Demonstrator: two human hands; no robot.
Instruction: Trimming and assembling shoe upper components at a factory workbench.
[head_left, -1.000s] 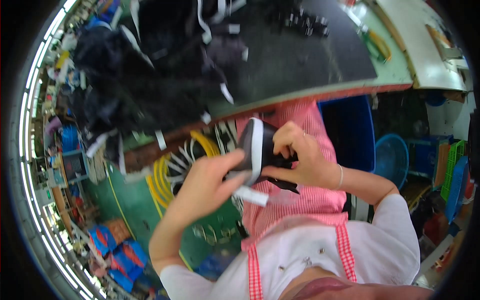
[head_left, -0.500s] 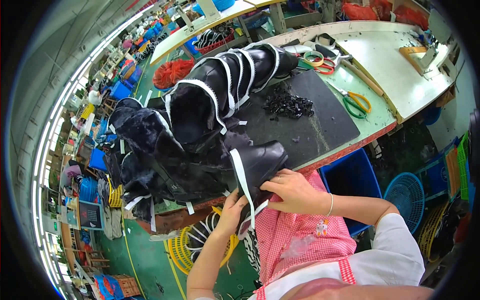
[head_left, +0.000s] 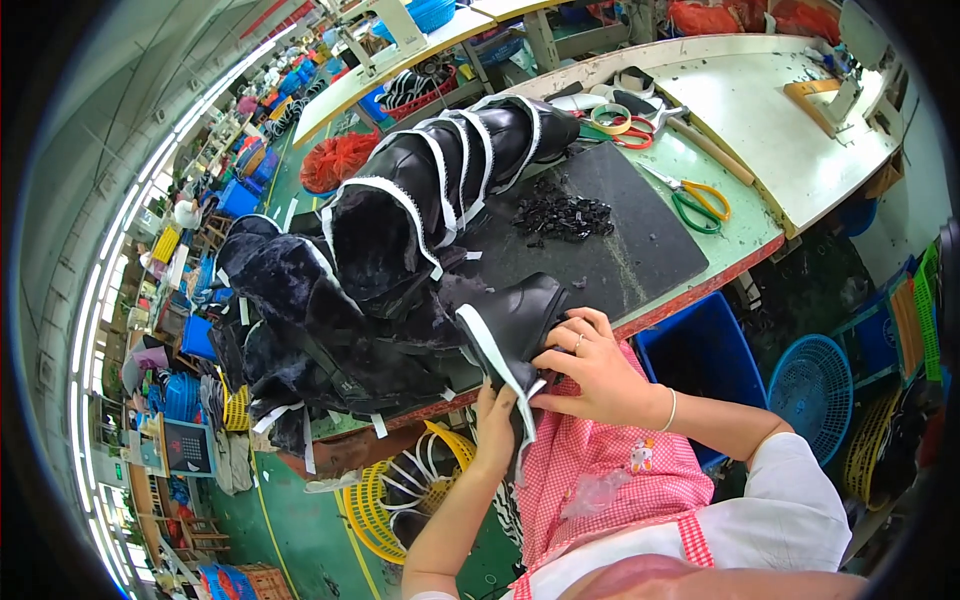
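Note:
A black leather shoe upper [head_left: 528,312] with a white strip [head_left: 488,342] along its edge is held at the table's near edge. My left hand [head_left: 494,428] is closed on its lower left edge, where the strip's tail hangs down. My right hand [head_left: 603,372] grips the right side of the same upper, fingers bent over its edge. Behind it lies a row of nested black uppers [head_left: 385,235] with white edging. To the left is a heap of dark fuzzy lining pieces [head_left: 285,275] with white strip ends sticking out.
On the black mat [head_left: 655,245] lies a pile of small black bits [head_left: 562,212]. Green-and-yellow-handled scissors [head_left: 700,206], a tape roll [head_left: 610,119] and a wooden stick [head_left: 712,150] are to the right. Below stand a yellow basket [head_left: 366,508] and a blue bin [head_left: 690,345].
Both hands have shifted slightly right, and the upper has tilted up between them. The right fingers have moved higher along its edge. The table scene has slid slightly left in view.

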